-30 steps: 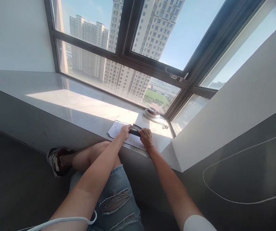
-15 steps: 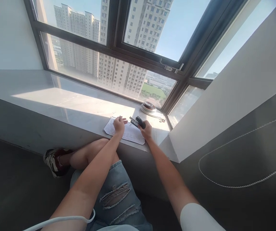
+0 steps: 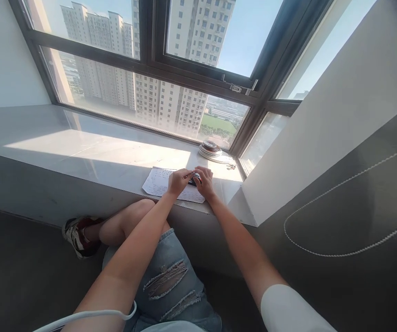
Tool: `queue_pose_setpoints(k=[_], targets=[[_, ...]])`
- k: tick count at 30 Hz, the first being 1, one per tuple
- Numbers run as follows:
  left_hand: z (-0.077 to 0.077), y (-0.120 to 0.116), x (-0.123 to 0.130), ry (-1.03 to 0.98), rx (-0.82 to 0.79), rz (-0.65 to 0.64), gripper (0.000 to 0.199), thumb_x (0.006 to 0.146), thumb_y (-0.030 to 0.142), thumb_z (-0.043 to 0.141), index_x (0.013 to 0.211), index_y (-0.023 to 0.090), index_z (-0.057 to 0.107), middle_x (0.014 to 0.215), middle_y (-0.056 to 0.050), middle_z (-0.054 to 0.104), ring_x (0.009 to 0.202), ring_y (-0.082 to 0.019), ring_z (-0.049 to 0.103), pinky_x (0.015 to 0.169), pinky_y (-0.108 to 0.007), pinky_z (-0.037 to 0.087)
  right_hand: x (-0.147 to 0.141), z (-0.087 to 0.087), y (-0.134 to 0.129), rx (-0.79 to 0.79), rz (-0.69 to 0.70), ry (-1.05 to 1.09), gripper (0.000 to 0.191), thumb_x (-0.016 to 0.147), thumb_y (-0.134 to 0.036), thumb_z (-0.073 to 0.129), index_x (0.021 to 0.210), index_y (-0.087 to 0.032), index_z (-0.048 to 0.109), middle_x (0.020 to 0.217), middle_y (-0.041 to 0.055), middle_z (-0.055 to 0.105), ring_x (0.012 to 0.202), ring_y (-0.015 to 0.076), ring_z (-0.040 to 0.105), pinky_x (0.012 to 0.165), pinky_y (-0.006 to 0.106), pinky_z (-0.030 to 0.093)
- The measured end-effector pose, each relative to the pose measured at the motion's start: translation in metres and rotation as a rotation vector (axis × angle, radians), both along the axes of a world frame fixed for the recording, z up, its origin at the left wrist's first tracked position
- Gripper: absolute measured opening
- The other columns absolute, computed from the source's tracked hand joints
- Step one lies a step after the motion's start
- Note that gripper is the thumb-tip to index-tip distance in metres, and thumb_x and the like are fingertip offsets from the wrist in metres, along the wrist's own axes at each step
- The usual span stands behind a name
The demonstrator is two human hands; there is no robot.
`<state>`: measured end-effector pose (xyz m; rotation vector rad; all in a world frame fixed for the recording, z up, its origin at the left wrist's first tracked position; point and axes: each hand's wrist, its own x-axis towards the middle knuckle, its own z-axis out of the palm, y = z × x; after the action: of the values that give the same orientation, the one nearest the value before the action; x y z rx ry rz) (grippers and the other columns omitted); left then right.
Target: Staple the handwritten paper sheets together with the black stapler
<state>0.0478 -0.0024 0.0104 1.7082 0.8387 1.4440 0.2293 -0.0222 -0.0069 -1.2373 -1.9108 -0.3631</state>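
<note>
My left hand [image 3: 179,181] is closed in a pinch above the written sheets of paper [image 3: 159,180]; whatever is between its fingertips is too small to make out. Close against it, my right hand [image 3: 204,181] curls over a black stapler [image 3: 194,180], thumb on the near side and fingers arched across the top. Most of the stapler is hidden under the two hands. The fingertips of both hands meet or nearly meet above it. Beneath them the paper lies flat on the windowsill, near its front edge.
A stack of round plate-like things [image 3: 211,150] stands by the window corner, with a small metal object [image 3: 231,167] beside it. The pale windowsill [image 3: 80,147] runs left. A white wall [image 3: 288,138] bounds the right, where a beaded cord [image 3: 322,253] hangs.
My left hand has moved right and closed up to my right hand. The stapler, held up open before, is now lower and mostly covered. The view has shifted slightly.
</note>
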Motion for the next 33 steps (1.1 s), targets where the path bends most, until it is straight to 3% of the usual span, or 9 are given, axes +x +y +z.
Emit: queue_pose_setpoints(k=[7, 12, 17, 21, 23, 26, 29, 33], targets=[[0.003, -0.001, -0.003, 0.083, 0.088, -0.023, 0.010, 0.091, 0.017, 0.086, 0.091, 0.027, 0.089, 0.090, -0.007, 0.077, 0.074, -0.021, 0.061, 0.076, -0.027, 0.046, 0.003, 0.001, 0.000, 0.059, -0.017, -0.065, 0.025, 0.114, -0.026, 0.048, 0.112, -0.025, 0.073, 0.117, 0.0095, 0.074, 0.110, 0.0273, 0.061, 0.101, 0.040, 0.044], [0.005, -0.005, -0.001, -0.044, -0.111, -0.057, 0.009, 0.086, 0.018, 0.091, 0.086, 0.025, 0.086, 0.090, -0.008, 0.077, 0.083, -0.026, 0.065, 0.078, -0.027, 0.047, 0.008, 0.002, 0.000, 0.056, -0.076, 0.003, 0.027, 0.114, -0.031, 0.052, 0.105, -0.025, 0.077, 0.112, 0.0079, 0.079, 0.107, 0.0278, 0.064, 0.102, 0.043, 0.042], [0.009, -0.001, -0.007, 0.018, -0.068, 0.098, 0.008, 0.095, 0.019, 0.080, 0.089, 0.024, 0.081, 0.080, -0.006, 0.069, 0.083, -0.027, 0.065, 0.081, -0.028, 0.046, 0.032, 0.001, 0.011, -0.060, -0.300, 0.416, 0.021, 0.103, -0.032, 0.063, 0.094, -0.022, 0.079, 0.111, 0.0108, 0.079, 0.110, 0.0319, 0.063, 0.102, 0.047, 0.045], [0.022, 0.029, -0.024, 0.090, -0.105, 0.262, 0.018, 0.097, 0.016, 0.071, 0.081, 0.023, 0.072, 0.073, -0.007, 0.061, 0.090, -0.031, 0.066, 0.087, -0.032, 0.049, 0.075, 0.000, 0.026, -0.217, -0.407, 0.544, 0.017, 0.089, -0.033, 0.075, 0.078, -0.020, 0.078, 0.096, 0.0116, 0.080, 0.086, 0.0281, 0.067, 0.091, 0.045, 0.052], [0.029, 0.052, -0.032, 0.191, -0.102, 0.350, 0.017, 0.098, 0.014, 0.066, 0.083, 0.022, 0.070, 0.081, -0.010, 0.065, 0.100, -0.035, 0.066, 0.096, -0.038, 0.051, 0.092, -0.004, 0.034, -0.317, -0.424, 0.592, 0.018, 0.083, -0.035, 0.082, 0.076, -0.019, 0.079, 0.088, 0.0099, 0.080, 0.076, 0.0245, 0.069, 0.083, 0.039, 0.055], [0.031, 0.086, -0.037, 0.431, -0.065, 0.477, 0.014, 0.095, 0.009, 0.063, 0.100, 0.017, 0.073, 0.116, -0.022, 0.069, 0.128, -0.042, 0.059, 0.112, -0.051, 0.048, 0.103, -0.013, 0.045, -0.415, -0.454, 0.655, 0.022, 0.080, -0.036, 0.085, 0.084, -0.015, 0.084, 0.089, 0.0098, 0.081, 0.072, 0.0213, 0.071, 0.073, 0.033, 0.054], [0.021, 0.108, -0.034, 0.610, -0.063, 0.517, 0.027, 0.092, 0.007, 0.064, 0.118, 0.011, 0.072, 0.148, -0.030, 0.057, 0.143, -0.049, 0.048, 0.120, -0.063, 0.040, 0.104, -0.021, 0.052, -0.454, -0.482, 0.694, 0.022, 0.075, -0.035, 0.087, 0.088, -0.017, 0.086, 0.091, 0.0088, 0.083, 0.070, 0.0215, 0.072, 0.066, 0.031, 0.053], [0.002, 0.123, -0.033, 0.778, -0.167, 0.480, 0.037, 0.097, 0.014, 0.061, 0.133, 0.011, 0.069, 0.163, -0.030, 0.045, 0.149, -0.049, 0.043, 0.121, -0.066, 0.036, 0.104, -0.024, 0.055, -0.459, -0.508, 0.706, 0.016, 0.079, -0.034, 0.082, 0.084, -0.020, 0.086, 0.086, 0.0078, 0.082, 0.077, 0.0239, 0.074, 0.070, 0.032, 0.056]])
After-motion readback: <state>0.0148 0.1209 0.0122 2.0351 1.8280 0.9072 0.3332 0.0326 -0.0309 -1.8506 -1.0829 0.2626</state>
